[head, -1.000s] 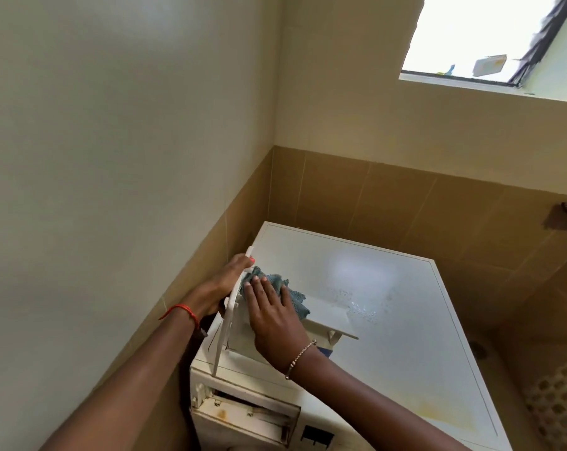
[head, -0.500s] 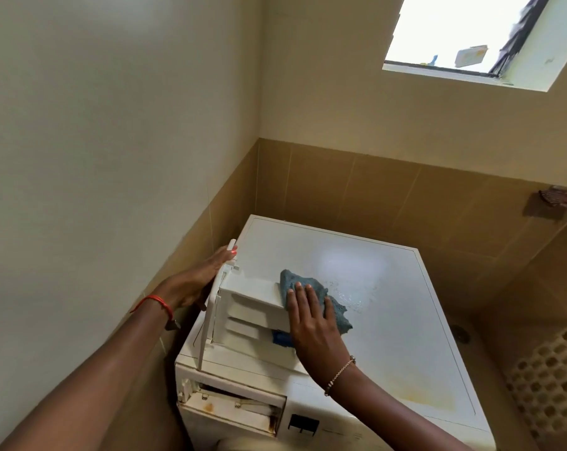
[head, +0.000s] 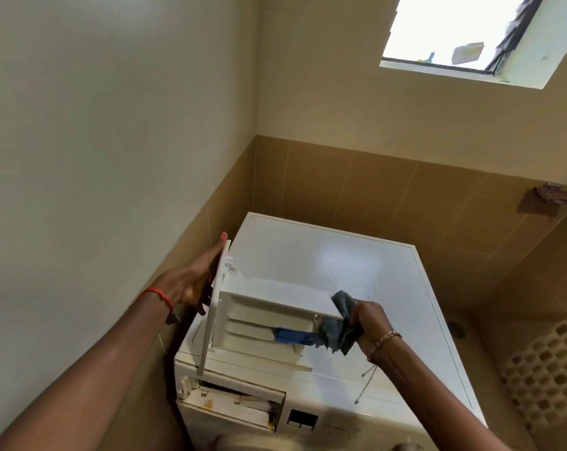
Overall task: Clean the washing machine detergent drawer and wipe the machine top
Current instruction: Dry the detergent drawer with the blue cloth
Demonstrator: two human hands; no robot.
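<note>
The washing machine top (head: 357,265) lies bare from its back edge to the middle and down its right edge, giving a hand room to pass. The detergent drawer (head: 269,307), turned on its side, blocks the front left corner. The left wall (head: 113,157) runs close along the left edge, and the left hand (head: 194,284) fills that narrow gap, holding the drawer's panel. At the drawer's right end, the right hand (head: 370,323) bunches a cloth (head: 340,327) near the front edge.
</note>
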